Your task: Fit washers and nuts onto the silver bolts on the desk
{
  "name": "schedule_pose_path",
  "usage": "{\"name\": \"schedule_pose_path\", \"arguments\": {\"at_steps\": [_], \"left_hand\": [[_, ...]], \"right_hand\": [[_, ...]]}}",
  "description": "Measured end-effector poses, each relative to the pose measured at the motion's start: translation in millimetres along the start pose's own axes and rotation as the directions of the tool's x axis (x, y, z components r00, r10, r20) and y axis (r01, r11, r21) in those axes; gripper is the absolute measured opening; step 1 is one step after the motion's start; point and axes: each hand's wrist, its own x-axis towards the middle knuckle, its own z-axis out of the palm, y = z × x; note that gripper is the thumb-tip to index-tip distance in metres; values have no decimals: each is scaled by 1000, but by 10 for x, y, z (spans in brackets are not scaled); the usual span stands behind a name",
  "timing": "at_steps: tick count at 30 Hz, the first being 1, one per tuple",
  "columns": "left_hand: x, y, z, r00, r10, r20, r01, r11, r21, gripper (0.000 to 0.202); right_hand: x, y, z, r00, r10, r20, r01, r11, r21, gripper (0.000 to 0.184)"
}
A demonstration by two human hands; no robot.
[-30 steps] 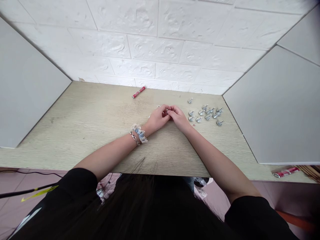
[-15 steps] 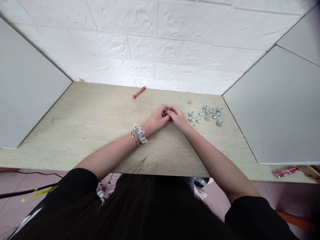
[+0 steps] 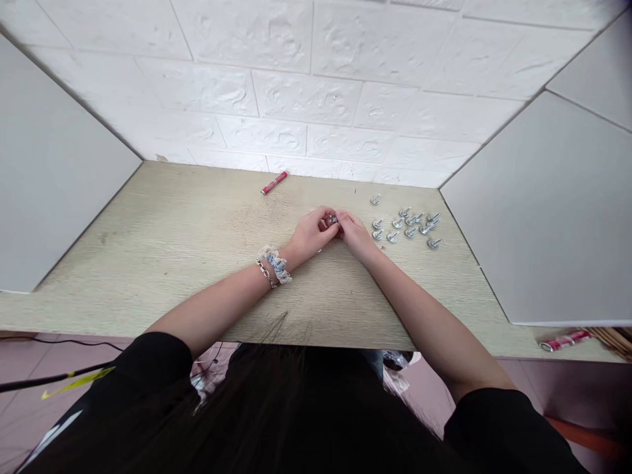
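My left hand (image 3: 310, 234) and my right hand (image 3: 355, 236) meet over the middle of the table. Between their fingertips shows a small shiny metal piece (image 3: 333, 220), which looks like part of a bolt with a washer; the fingers cover most of it. Both hands are closed on it, thumbs and fingers pinched together. To the right of my right hand, several silver bolts with wide round washers (image 3: 411, 232) stand or lie on the tabletop. One bolt (image 3: 375, 199) sits apart from that group, farther back.
A red tube (image 3: 274, 183) lies near the white brick wall (image 3: 306, 99). Grey panels bound the wooden table (image 3: 162, 230) on the left (image 3: 54, 164) and right (image 3: 553, 217). Another red tube (image 3: 565, 340) and thin wooden sticks (image 3: 612, 342) lie at the front right corner.
The fingers have shifted around the metal piece, and more of it shows between them now. Both forearms and the bolts on the table stay where they were.
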Motion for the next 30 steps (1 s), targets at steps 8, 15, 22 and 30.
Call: {"name": "schedule_pose_path", "arguments": {"at_steps": [8, 15, 22, 30], "left_hand": [[9, 20, -19, 1000, -11, 29, 11, 1000, 8, 19], [11, -2, -19, 999, -30, 34, 30, 999, -24, 20], [-5, 15, -12, 999, -42, 33, 42, 999, 5, 22], [0, 28, -18, 999, -21, 31, 21, 1000, -14, 20]], "right_hand": [[47, 36, -17, 999, 32, -10, -32, 999, 40, 49], [3, -72, 15, 997, 75, -10, -74, 995, 64, 39], [-53, -195, 47, 993, 115, -18, -112, 989, 101, 17], [-32, -105, 55, 998, 49, -44, -45, 995, 91, 37]]}}
